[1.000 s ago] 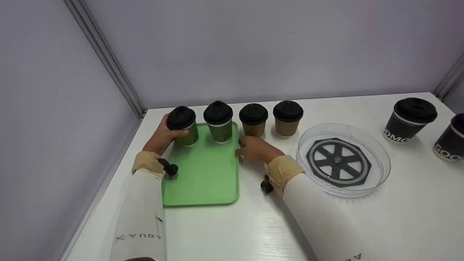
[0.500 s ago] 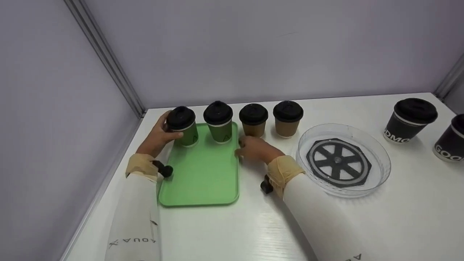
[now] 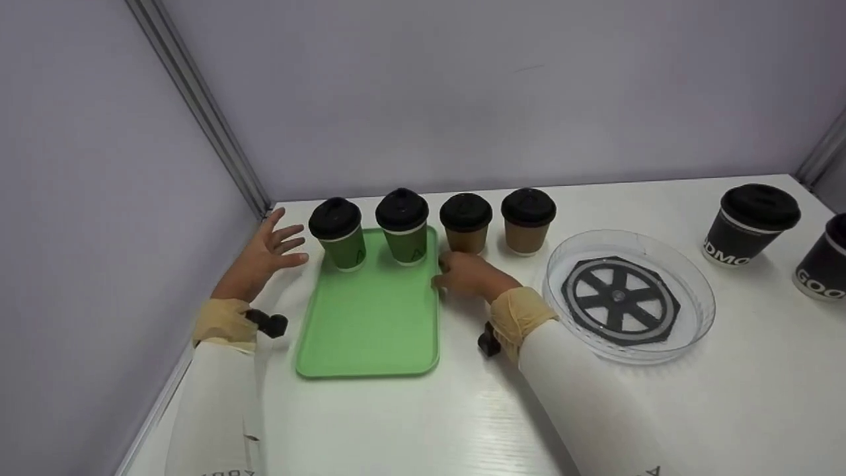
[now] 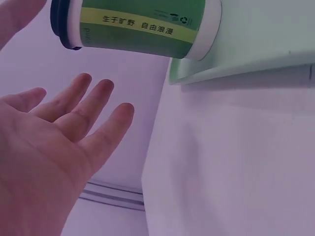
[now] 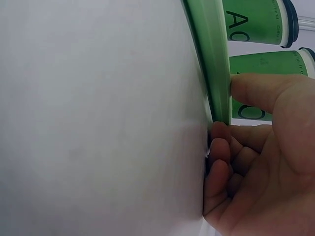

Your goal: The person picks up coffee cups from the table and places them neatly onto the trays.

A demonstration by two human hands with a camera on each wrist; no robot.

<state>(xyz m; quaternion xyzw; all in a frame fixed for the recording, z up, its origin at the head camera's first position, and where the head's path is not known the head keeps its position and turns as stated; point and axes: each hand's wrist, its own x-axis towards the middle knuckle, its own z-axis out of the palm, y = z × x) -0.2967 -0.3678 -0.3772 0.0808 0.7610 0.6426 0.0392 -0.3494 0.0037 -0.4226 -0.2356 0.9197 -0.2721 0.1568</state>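
Observation:
My left hand (image 3: pixel 258 261) is apart from everything, fingers spread, left of the green tray (image 3: pixel 370 324). Just beyond its fingertips a green paper coffee cup (image 3: pixel 345 251) with a black lid stands upright on the tray's back left corner; the left wrist view shows that cup (image 4: pixel 142 24) close to the open palm. A second green cup (image 3: pixel 406 243) stands at the tray's back right. My right hand (image 3: pixel 469 274) holds the tray's right edge: in the right wrist view the thumb lies on the rim (image 5: pixel 216 64) and the other fingers curl against its outer side.
Two smaller brown cups (image 3: pixel 527 235) with black lids stand beyond my right hand. Right of them is a clear round dish (image 3: pixel 694 330) with a black wheel-like pattern. Two black cups (image 3: pixel 740 231) stand at the far right. Walls close the table's back and left.
My left hand has let go of the left green cup and drawn back to the left, its fingers opening. The right hand stays at the tray's edge.

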